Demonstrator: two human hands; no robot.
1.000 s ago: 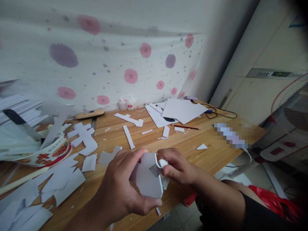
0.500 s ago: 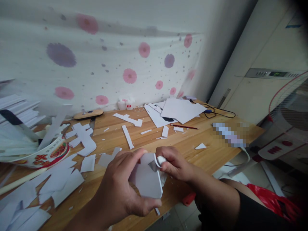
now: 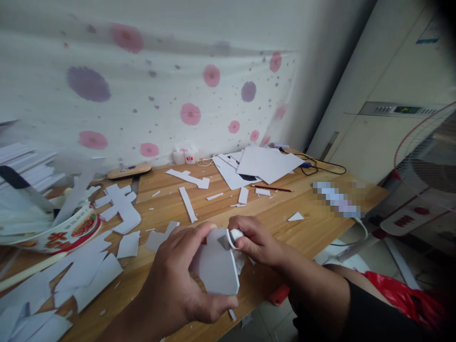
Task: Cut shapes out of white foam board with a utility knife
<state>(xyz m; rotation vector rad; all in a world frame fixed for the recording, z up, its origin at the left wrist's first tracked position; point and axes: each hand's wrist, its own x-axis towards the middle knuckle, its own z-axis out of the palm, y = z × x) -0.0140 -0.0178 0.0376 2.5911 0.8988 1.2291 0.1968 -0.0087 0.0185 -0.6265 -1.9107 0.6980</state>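
Observation:
My left hand (image 3: 188, 275) grips a white board piece (image 3: 218, 266) by its edges, with the thumb below and the fingers above. The piece has a cut corner and a curved notch at its upper right. My right hand (image 3: 254, 240) is closed on a small white object (image 3: 236, 234) pressed against that notch; what it is cannot be made out. A grey triangular patch shows on the board beside it. Both hands are above the front part of the wooden table.
White scraps (image 3: 123, 209) lie on the table (image 3: 263, 223), with a bowl (image 3: 67, 230) at left. Farther back are white sheets (image 3: 269, 164), a pencil (image 3: 272, 188) and a tan case (image 3: 129, 171). A blurred-out device (image 3: 337, 199) and a fan (image 3: 427, 180) are at right.
The view has shifted slightly, so the table items appear a little to the left. Both hands keep their holds, and the board piece sits almost the same way between them.

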